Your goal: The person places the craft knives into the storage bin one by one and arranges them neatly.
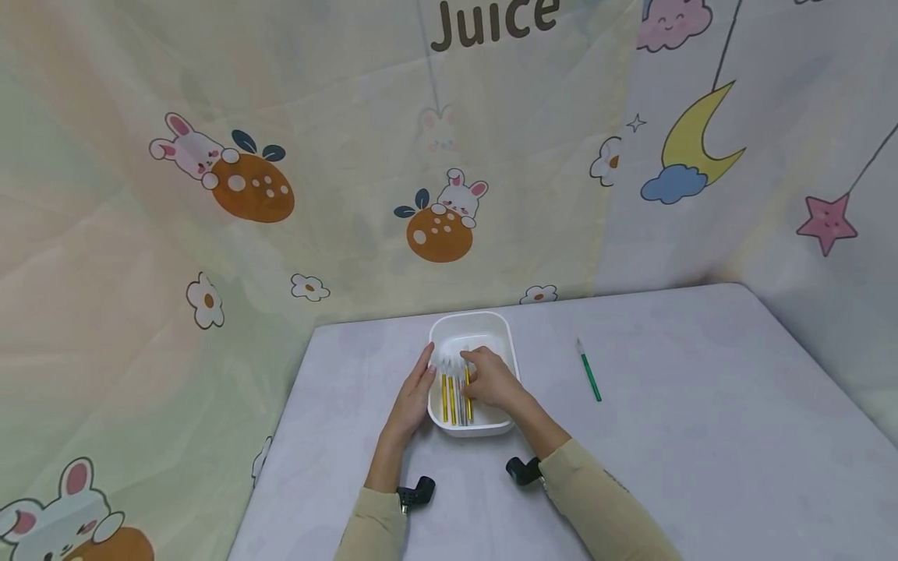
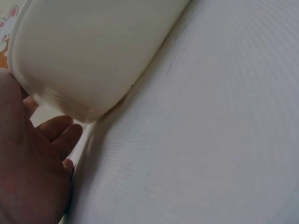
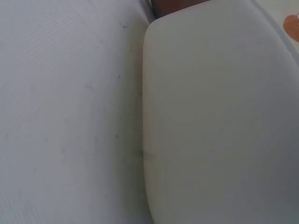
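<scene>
A white rectangular tray [image 1: 471, 320] holds several thin yellow and silver paintbrushes [image 1: 450, 397] with pale tips, lying side by side lengthwise. My left hand [image 1: 409, 401] rests along the tray's left side, its fingers fairly straight against the wall and rim. In the left wrist view, the left hand [image 2: 35, 154] touches the tray's outer wall [image 2: 88, 51]. Inside the tray, my right hand [image 1: 493, 379] has curled fingers on the rightmost yellow paintbrush [image 1: 468, 401] and pinches it. The right wrist view shows the tray wall [image 3: 219, 116], but the right fingers are hidden there.
A green paintbrush [image 1: 592, 377] with a pale tip lies on the white-covered table [image 1: 673, 436], right of the tray. Behind the table hangs a printed cloth [image 1: 351, 218] with rabbits and flowers. Black wrist devices [image 1: 418, 492] sit at both sleeve cuffs.
</scene>
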The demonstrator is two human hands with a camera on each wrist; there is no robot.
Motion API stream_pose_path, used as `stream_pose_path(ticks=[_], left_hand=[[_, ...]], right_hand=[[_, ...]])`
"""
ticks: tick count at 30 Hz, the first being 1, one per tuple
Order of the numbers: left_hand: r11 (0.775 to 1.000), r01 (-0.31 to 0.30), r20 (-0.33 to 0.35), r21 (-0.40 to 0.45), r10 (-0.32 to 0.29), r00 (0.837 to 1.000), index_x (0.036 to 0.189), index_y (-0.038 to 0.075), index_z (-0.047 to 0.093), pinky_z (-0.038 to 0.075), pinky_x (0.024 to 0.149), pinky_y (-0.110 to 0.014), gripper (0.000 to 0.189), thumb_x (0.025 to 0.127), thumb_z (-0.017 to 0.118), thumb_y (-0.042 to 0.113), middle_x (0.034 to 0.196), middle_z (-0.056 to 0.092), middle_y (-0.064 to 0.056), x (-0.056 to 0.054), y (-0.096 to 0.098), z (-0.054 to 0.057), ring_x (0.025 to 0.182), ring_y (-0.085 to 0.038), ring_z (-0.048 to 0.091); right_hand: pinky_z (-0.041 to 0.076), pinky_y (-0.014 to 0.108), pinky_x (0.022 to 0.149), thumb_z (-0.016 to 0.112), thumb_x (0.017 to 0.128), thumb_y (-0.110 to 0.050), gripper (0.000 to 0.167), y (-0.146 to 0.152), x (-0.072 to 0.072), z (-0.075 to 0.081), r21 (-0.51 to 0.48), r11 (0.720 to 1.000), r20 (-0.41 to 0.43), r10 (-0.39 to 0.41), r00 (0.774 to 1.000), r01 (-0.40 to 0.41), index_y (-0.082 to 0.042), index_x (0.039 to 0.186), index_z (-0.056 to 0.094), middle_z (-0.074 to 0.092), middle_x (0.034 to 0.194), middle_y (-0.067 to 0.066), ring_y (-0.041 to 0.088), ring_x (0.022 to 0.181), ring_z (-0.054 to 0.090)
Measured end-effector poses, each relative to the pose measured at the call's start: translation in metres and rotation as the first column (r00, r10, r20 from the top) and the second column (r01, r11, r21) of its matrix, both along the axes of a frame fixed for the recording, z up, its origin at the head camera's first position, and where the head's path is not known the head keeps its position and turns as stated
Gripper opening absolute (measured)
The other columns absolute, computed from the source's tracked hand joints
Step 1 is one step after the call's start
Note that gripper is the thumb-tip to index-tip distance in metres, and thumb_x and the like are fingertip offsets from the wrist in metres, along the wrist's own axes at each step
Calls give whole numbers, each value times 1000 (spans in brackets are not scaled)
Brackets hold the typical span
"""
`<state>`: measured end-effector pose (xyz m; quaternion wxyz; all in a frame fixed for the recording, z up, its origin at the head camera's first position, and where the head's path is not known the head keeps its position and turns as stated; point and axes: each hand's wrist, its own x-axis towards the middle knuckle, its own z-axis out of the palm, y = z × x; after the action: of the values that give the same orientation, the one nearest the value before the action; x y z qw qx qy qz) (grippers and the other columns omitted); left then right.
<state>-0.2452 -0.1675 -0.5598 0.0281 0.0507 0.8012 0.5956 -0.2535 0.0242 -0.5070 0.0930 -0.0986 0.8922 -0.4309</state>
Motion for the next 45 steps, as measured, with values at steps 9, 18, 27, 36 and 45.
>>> stream_pose_path(ticks=[9,18,27,36,45], left_hand=[[1000,4,-4,-1,-4,1000,161,46,31,16,131,-51,50,112,38,44,170,25,18,2,0,1,161,-14,19],[1000,11,-11,9,-11,1000,161,46,31,16,132,-51,49,113,38,43,170,26,19,2,0,1,161,-14,20],[1000,3,-13,-5,-3,1000,161,47,32,16,132,-52,49,113,38,39,170,26,19,2,0,0,161,-14,20],[1000,-1,1,-9,1,1000,162,45,31,15,131,-53,49,113,38,39,171,24,17,1,0,0,162,-16,19],[1000,-13,-4,-25,13,1000,161,46,31,16,131,-53,49,113,39,39,170,26,18,0,1,0,161,-15,20]], right_hand=[[58,30,77,88,80,-5,71,-2,3,-1,84,996,8,-3,1000,2,-3,145,60,61,132,17,18,85,60],[56,30,78,90,77,-5,76,-3,6,1,130,991,21,25,999,-28,-1,145,59,62,129,17,19,89,59],[58,38,93,92,76,-8,77,-4,5,-2,151,988,32,13,999,-17,-3,146,60,61,133,17,22,99,59],[55,42,99,93,76,-11,77,-2,5,-3,151,988,15,29,999,-31,-3,145,60,63,132,16,22,102,58],[53,46,106,93,77,-15,74,-1,4,-3,152,987,-9,49,999,-47,-3,144,61,65,136,16,23,109,60]])
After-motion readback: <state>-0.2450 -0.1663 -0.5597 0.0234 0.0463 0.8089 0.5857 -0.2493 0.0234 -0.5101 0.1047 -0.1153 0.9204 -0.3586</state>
